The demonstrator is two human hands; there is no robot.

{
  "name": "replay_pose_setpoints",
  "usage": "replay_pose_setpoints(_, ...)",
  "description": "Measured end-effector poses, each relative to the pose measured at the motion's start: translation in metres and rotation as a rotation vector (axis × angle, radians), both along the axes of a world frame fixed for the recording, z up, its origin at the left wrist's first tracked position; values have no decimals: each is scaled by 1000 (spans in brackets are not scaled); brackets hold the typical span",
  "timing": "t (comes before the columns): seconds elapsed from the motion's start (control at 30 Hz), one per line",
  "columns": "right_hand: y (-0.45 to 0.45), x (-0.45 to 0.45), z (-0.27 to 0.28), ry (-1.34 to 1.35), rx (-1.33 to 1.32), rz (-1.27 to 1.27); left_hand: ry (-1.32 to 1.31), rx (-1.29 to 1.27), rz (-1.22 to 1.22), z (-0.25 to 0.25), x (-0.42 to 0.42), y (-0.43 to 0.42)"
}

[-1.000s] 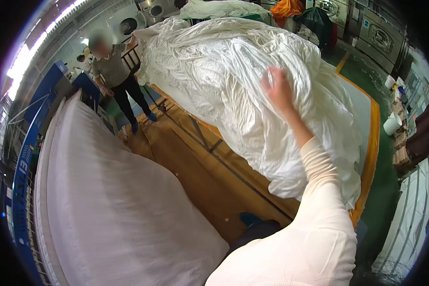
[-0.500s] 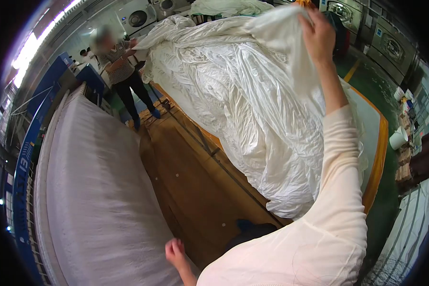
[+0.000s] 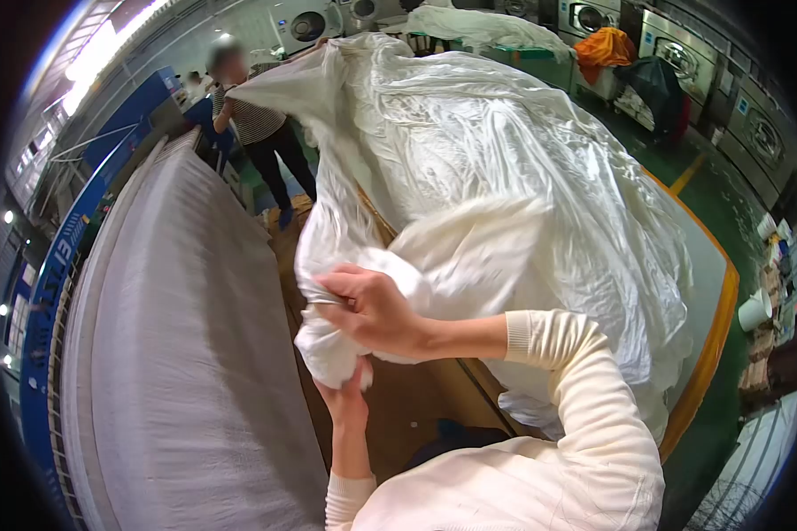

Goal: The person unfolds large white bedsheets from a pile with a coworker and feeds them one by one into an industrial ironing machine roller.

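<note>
Both my hands are on one bunched white sheet (image 3: 469, 257), left of the big pile. My right hand (image 3: 372, 310) is closed round its gathered edge. Just below, my left hand (image 3: 347, 398) grips the same cloth; part of its fingers is behind the fabric. From my hands the sheet stretches up to a co-worker (image 3: 261, 124), who holds its far end near the chest. A large crumpled pile of white linen (image 3: 505, 133) lies on the table with the orange edge (image 3: 713, 354).
On my left a long roller machine (image 3: 44, 336) bears a smooth white cloth (image 3: 186, 336). Brown floor covering (image 3: 398, 398) runs between machine and table. Washing machines (image 3: 762, 133) stand at the back right, near an orange cloth (image 3: 604, 51). A white bucket (image 3: 754, 310) stands at the right.
My right hand has come down and left from the raised position, drawing the sheet off the pile. My left hand has risen to the cloth. The co-worker's end is now lifted and stretched.
</note>
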State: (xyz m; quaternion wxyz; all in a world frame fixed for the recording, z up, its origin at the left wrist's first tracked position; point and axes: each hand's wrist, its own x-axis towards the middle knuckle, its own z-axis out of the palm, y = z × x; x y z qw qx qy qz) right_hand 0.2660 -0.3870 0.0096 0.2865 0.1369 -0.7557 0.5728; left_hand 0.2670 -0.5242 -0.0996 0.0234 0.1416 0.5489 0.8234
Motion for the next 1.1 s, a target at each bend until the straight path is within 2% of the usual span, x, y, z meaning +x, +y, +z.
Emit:
replay_pose_setpoints(0.1,3,-13,-61,-244,0,-14,-216,72,-278,18,17,-30)
replay_pose_setpoints(0.13,-1,-10,-70,-416,-108,78,-193,56,-205,23,22,-33)
replay_pose_setpoints(0.23,-39,-12,-100,-357,-441,203,4,-275,-101,9,28,-67)
replay_pose_setpoints(0.27,-47,-12,-107,-412,-383,220,24,-338,-44,5,32,-80)
replay_pose_setpoints(0.37,-81,-10,-121,-660,-605,510,-157,-187,90,0,49,-126)
replay_pose_setpoints(0.4,-96,-8,-127,-648,-622,502,-245,-124,198,10,59,-136)
replay_pose_setpoints(0.5,-142,3,-160,-603,-676,453,-170,124,112,20,70,-181)
replay_pose_setpoints(0.53,-159,4,-191,-713,-717,345,-91,57,90,20,70,-194)
replay_pose_setpoints(0.6,-190,1,-284,-1082,-822,342,-16,60,92,31,77,-205)
replay_pose_setpoints(0.63,-201,0,-307,-1263,-871,334,22,62,89,38,80,-209)
replay_pose_setpoints(0.73,-228,-3,-303,-1683,-1479,248,88,58,103,58,105,-230)
replay_pose_setpoints(0.87,-268,-49,-328,-1562,-2097,444,126,45,164,74,144,-261)
replay_pose_setpoints(0.9,-277,-62,-336,-1518,-2180,528,132,43,182,75,152,-269)
replay_pose_setpoints(1.0,-294,-82,-345,-1390,-2104,712,143,51,265,76,166,-287)
replay_pose_setpoints(1.1,-313,-84,-353,-1246,-1943,776,153,92,364,70,175,-299)
